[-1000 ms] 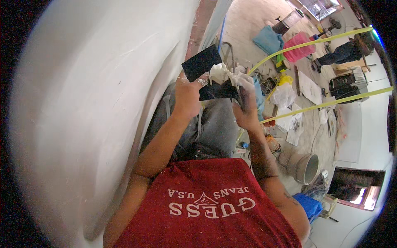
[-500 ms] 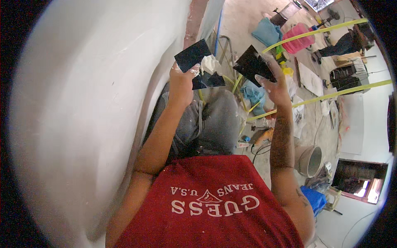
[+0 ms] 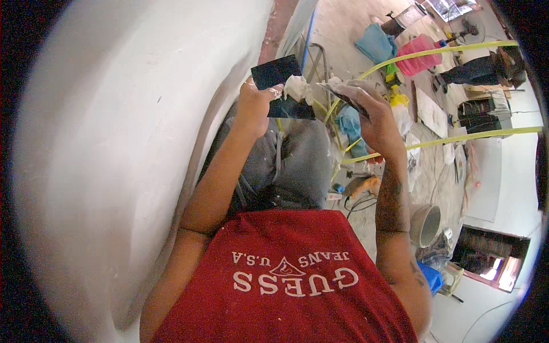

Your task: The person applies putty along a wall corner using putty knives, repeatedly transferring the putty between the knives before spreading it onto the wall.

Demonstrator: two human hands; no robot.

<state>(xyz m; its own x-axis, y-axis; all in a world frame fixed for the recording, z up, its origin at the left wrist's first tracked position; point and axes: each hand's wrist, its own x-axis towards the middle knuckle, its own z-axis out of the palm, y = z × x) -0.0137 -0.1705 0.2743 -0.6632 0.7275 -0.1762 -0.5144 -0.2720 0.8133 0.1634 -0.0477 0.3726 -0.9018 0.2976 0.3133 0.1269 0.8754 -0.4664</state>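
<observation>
In my left hand (image 3: 255, 110) is a flat black putty spreader (image 3: 277, 71), gripped with the thumb across it. Dark faces show above and below the thumb; whether they belong to one blade or two I cannot tell. A lump of white putty (image 3: 298, 89) clings to its right side. My right hand (image 3: 378, 121) is closed on a second black putty spreader (image 3: 350, 97), tilted nearly edge-on, its front edge close to the lump. White smears mark the fingers of both hands. A smooth white curved wall (image 3: 126, 143) rises at my left.
Yellow strips (image 3: 446, 50) cross the right side. On the floor lie a blue cloth (image 3: 374, 43), a pink container (image 3: 418, 54), an orange power tool (image 3: 363, 186) and a grey bucket (image 3: 425, 225). Another person's dark-clad leg (image 3: 469, 71) shows at the far right.
My right hand has turned its spreader from broad face to nearly edge-on and brought it closer to the putty. The left-hand spreader has tilted slightly. The whole view has shifted a little.
</observation>
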